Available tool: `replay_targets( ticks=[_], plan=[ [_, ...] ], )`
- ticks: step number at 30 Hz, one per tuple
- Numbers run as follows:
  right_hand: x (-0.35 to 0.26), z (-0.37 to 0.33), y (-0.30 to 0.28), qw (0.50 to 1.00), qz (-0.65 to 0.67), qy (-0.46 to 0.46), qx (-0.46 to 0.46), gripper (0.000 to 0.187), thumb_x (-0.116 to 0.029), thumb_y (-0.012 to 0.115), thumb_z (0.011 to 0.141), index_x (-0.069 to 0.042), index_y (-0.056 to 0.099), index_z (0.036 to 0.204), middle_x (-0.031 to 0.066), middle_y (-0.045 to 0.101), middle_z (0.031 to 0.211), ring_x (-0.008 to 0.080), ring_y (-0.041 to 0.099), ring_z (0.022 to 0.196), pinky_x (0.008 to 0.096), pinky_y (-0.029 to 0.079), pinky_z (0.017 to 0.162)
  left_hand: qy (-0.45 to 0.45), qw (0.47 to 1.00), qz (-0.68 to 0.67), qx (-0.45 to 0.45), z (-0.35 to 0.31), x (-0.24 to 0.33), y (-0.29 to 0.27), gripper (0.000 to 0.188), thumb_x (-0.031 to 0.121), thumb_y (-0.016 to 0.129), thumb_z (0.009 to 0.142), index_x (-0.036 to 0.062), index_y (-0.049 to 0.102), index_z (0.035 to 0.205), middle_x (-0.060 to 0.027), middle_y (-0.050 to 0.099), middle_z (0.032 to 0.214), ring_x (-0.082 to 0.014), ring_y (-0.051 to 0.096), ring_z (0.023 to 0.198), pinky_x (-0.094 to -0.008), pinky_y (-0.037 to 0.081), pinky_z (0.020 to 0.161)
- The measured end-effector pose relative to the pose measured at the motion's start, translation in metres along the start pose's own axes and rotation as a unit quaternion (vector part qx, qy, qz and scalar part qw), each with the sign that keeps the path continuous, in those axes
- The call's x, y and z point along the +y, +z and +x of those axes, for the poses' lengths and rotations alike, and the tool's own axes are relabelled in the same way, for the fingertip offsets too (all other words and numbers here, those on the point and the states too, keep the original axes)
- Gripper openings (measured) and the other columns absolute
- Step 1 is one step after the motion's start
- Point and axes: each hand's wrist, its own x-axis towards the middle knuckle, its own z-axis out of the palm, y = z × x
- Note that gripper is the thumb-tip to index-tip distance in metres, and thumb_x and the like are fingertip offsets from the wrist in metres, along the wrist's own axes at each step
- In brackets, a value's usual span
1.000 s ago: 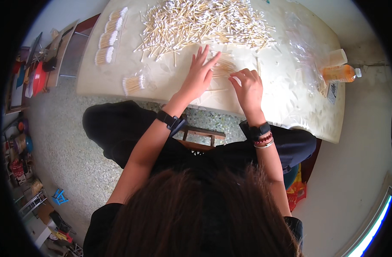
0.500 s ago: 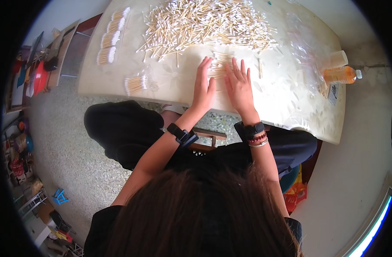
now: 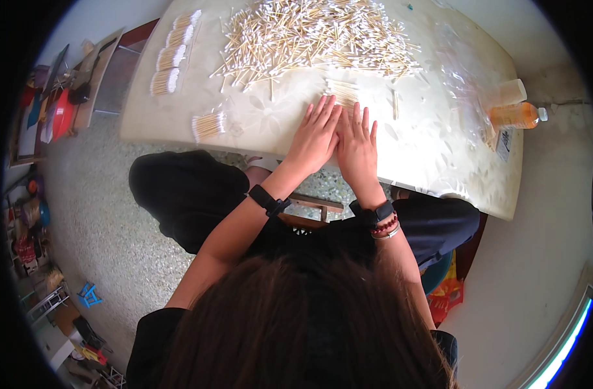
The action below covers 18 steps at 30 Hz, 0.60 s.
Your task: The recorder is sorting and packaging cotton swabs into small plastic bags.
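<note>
Side by side, my left hand [image 3: 317, 135] and my right hand [image 3: 358, 146] lie palm down at the near edge of the table, fingers stretched out and pointing away from me. A small row of cotton swabs [image 3: 342, 89] shows just past my fingertips; its near part is hidden under the hands. Beyond it spreads a big loose heap of cotton swabs [image 3: 316, 35] with white tips and pale sticks. To the left of my hands sits a small bundle of swabs [image 3: 208, 126]. A few single swabs [image 3: 395, 104] lie to the right.
Several swab bundles [image 3: 171, 57] line the table's left side. Clear plastic bags [image 3: 462, 71], a bottle of orange drink [image 3: 515, 116] and a pale cup [image 3: 508, 92] stand along the right edge, near the wall. A blue stool [image 3: 89, 295] is on the floor.
My left hand has turned from on edge to palm down and moved in against the right. Both hands have slid slightly toward me, uncovering more of the swab row.
</note>
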Motion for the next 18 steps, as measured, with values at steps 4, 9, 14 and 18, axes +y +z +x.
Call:
replay_targets(
  ticks=[4, 9, 14, 18],
  plan=[
    [-0.002, -0.001, -0.002, 1.0, -0.01, 0.0, 0.0, 0.05, -0.014, 0.049, 0.087, -0.001, 0.041, 0.135, 0.0219, 0.031, 0.144, 0.0363, 0.025, 0.137, 0.05, 0.019, 0.11, -0.003, 1.0, 0.008, 0.019, -0.003, 0.002, -0.001, 0.052, 0.018, 0.052, 0.087, 0.0, 0.04, 0.135, -0.018, 0.025, 0.148, -0.0337, 0.019, 0.139, -0.0512, 0.014, 0.112],
    [-0.002, 0.003, -0.001, 0.999, -0.048, 0.007, -0.004, 0.049, -0.013, 0.048, 0.087, -0.001, 0.042, 0.134, 0.0221, 0.031, 0.144, 0.0359, 0.024, 0.137, 0.0498, 0.019, 0.11, -0.006, 0.999, 0.023, 0.035, 0.0, 0.003, -0.002, 0.051, 0.015, 0.05, 0.089, 0.0046, 0.04, 0.137, -0.0185, 0.021, 0.149, -0.04, 0.015, 0.138, -0.0613, 0.01, 0.108],
    [0.004, 0.009, -0.003, 0.999, 0.019, 0.026, -0.018, 0.049, -0.013, 0.046, 0.09, 0.001, 0.038, 0.136, 0.0236, 0.03, 0.144, 0.0374, 0.022, 0.137, 0.0478, 0.019, 0.111, -0.009, 0.999, 0.009, 0.042, 0.008, 0.0, -0.002, 0.049, 0.016, 0.049, 0.09, 0.0081, 0.04, 0.138, -0.0186, 0.018, 0.15, -0.0412, 0.012, 0.138, -0.0612, 0.008, 0.108],
    [0.008, 0.017, -0.015, 0.924, 0.368, 0.079, 0.064, 0.049, -0.009, 0.04, 0.094, 0.003, 0.028, 0.14, 0.0236, 0.025, 0.147, 0.0359, 0.019, 0.139, 0.0408, 0.018, 0.112, -0.082, 0.965, -0.177, 0.177, 0.011, -0.011, 0.005, 0.048, 0.016, 0.045, 0.093, 0.0034, 0.035, 0.139, -0.0203, 0.022, 0.148, -0.0361, 0.015, 0.139, -0.0523, 0.012, 0.111]
  ],
)
